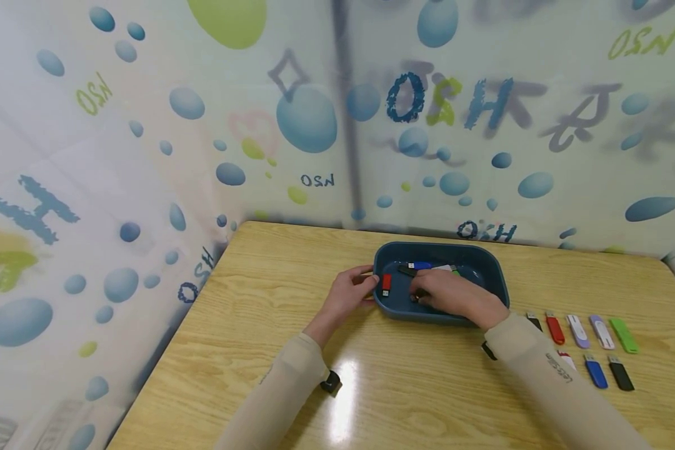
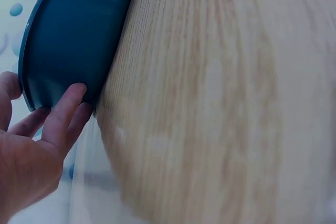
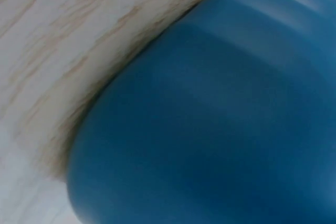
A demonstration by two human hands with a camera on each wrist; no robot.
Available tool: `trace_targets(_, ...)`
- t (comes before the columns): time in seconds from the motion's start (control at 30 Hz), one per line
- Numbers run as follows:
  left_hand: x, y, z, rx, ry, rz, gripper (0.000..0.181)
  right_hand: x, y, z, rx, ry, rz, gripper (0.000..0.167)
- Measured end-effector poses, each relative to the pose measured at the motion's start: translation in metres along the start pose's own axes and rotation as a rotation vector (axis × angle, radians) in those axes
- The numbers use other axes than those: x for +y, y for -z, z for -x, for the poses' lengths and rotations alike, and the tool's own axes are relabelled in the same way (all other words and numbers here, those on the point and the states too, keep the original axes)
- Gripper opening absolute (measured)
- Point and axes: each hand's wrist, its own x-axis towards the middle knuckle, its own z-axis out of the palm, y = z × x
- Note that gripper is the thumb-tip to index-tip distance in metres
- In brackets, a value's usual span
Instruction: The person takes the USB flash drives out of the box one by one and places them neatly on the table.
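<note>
A dark blue bin [image 1: 435, 315] [image 2: 79, 30] [image 3: 210, 119] stands near the table's back edge. My left hand [image 1: 349, 290] [image 2: 31, 150] grips its left end, thumb at the rim and fingers against the outer wall. Inside the bin, my right hand [image 1: 455, 294] reaches down with curled fingers, pinching a small dark USB stick mostly hidden by them. A red USB stick [image 1: 386, 284] lies at the bin's left side. Near its back wall are a blue stick [image 1: 419, 265] and a black one [image 1: 407, 271]; white and green pieces show behind my right hand. The right wrist view shows no hand.
Right of the bin, USB sticks lie in two rows on the wooden table [image 1: 292, 250], among them a green one [image 1: 624, 335], a red one [image 1: 554, 328], a blue one [image 1: 595, 372] and a black one [image 1: 620, 375]. My right forearm partly covers the rows. A patterned curtain [image 1: 315, 125] hangs behind.
</note>
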Motion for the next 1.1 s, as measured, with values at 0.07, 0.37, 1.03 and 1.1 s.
trace_targets(0.07, 0.0, 0.0, 0.0, 0.0, -0.002, 0.008, 0.046, 0.001, 0.0, 0.002, -0.003, -0.01, -0.008, 0.006)
trace_targets(0.37, 0.0, -0.001, 0.0, 0.001, -0.006, 0.017, 0.046, 0.003, 0.004, 0.015, 0.05, -0.062, -0.013, 0.012)
trace_targets(1.03, 0.001, -0.001, 0.002, -0.014, 0.005, 0.04, 0.046, -0.011, 0.023, 0.061, 0.297, -0.126, 0.025, 0.019)
trace_targets(1.1, 0.0, 0.0, 0.001, -0.012, 0.006, 0.035, 0.047, -0.012, 0.025, 0.066, 0.315, -0.139, 0.023, 0.02)
